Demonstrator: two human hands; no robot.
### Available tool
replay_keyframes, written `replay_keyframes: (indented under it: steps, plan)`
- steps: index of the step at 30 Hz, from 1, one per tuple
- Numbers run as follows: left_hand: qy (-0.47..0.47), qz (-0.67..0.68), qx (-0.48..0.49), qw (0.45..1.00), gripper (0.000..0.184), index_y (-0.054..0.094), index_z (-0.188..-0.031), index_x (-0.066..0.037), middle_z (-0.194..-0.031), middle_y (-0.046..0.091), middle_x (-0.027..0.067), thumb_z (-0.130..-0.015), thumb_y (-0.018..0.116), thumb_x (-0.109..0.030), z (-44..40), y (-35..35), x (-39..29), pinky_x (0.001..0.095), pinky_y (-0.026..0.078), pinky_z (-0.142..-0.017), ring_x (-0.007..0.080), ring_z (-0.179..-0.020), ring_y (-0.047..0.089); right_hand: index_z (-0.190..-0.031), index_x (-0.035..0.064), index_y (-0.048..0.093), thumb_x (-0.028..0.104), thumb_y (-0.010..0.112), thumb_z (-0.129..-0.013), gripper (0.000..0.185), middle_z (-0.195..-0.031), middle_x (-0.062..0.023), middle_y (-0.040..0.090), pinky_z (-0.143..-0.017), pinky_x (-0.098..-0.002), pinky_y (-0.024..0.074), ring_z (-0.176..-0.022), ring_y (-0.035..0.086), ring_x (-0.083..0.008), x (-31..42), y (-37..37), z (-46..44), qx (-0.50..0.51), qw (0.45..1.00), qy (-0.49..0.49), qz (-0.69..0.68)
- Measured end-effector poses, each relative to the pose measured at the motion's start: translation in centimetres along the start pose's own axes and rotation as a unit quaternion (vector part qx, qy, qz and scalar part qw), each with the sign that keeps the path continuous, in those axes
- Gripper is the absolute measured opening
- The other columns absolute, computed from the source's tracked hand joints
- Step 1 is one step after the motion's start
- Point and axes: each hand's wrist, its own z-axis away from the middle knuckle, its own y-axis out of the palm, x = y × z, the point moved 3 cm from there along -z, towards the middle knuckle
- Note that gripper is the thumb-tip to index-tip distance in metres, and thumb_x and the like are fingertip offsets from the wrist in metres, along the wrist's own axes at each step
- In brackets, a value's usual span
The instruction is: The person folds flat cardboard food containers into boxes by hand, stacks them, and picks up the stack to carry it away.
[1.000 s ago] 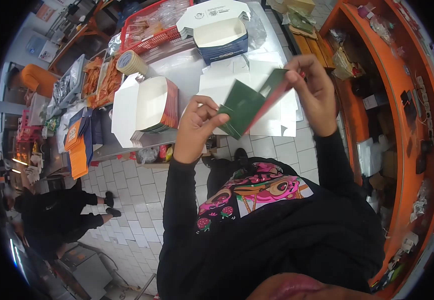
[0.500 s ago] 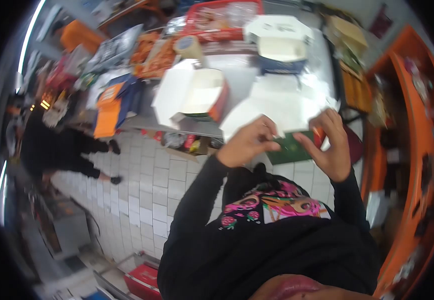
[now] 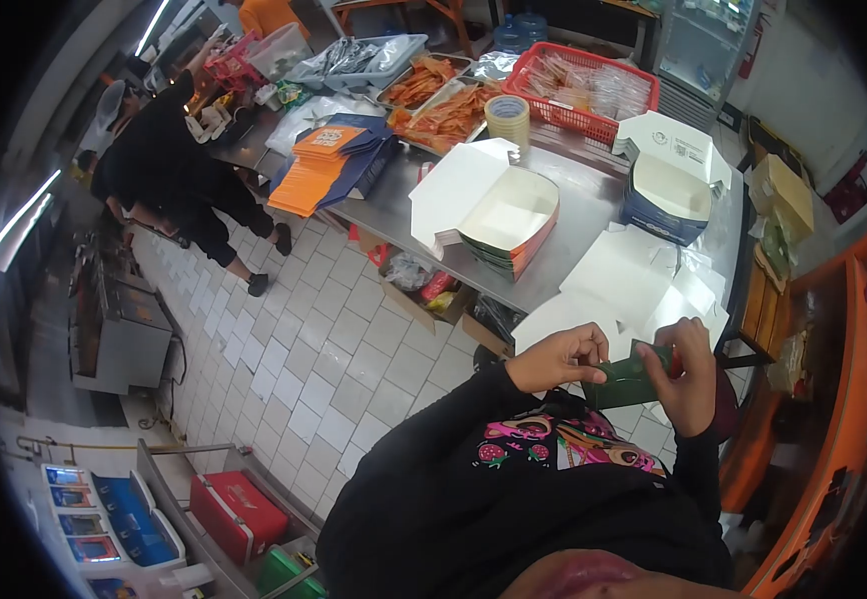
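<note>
Tiled flooring runs beneath a steel table, where a stack of nested red-and-green boxes stands near the front edge. Near that stack and to its right, the left hand pinches one end of a dark green card piece between thumb and bent fingers, while the right hand is curled closed around the other end, thumb on its near face. Looking like thin, folded board, the piece should be light, fairly stiff and easily creased (any slipperiness is hard to judge), so its edges or corners suit a fingertip hold better than its middle. White boards lie just right of the stack; beyond them, also to its right, nested blue boxes show a pale inner floor. Behind the stack come a tape roll and a red basket of clear-wrapped packets; behind and left, shallow trays hold orange-red strips, with a grey-blue tub of silvery packets farther off.
</note>
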Motion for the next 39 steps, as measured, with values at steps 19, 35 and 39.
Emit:
replay_keyframes:
  steps: [19,35,39]
  plan:
    - [0.158,0.136,-0.106,0.972,0.036,0.054,-0.118,-0.011,-0.094,0.057,-0.0020,-0.086,0.068,-0.006,1.5,-5.8,-2.4,0.0269,0.046,-0.074,0.0075,-0.082,0.055,-0.149,-0.0025,0.021,0.048,0.076,-0.076,0.104,-0.154,-0.0187,0.027,-0.116,-0.0420,0.0234,-0.143,0.027,-0.0305,-6.2,-3.6,-0.8,-0.211,0.964,0.016,-0.162]
    - [0.151,-0.213,-0.198,0.945,0.045,0.040,-0.135,-0.002,-0.132,0.050,0.0068,-0.096,0.059,-0.014,-4.4,-4.3,-6.5,0.0233,0.051,-0.066,0.0115,-0.085,0.056,-0.087,0.0066,0.070,0.012,0.071,-0.082,0.008,-0.081,-0.0076,0.065,-0.063,-0.0326,0.0485,-0.075,0.062,-0.0253,-4.8,-3.0,0.8,-0.020,0.999,0.030,0.038]
    - [0.083,-0.100,-0.047,0.990,0.038,0.043,-0.129,-0.002,-0.123,0.051,0.0094,-0.096,0.058,-0.014,-6.5,-5.7,-2.3,0.0320,0.056,-0.076,0.0157,-0.090,0.058,-0.094,0.0097,0.068,0.018,0.067,-0.087,0.011,-0.080,-0.0081,0.067,-0.063,-0.0354,0.0498,-0.072,0.064,-0.0270,-5.1,-2.2,0.7,0.001,0.995,0.065,0.078]
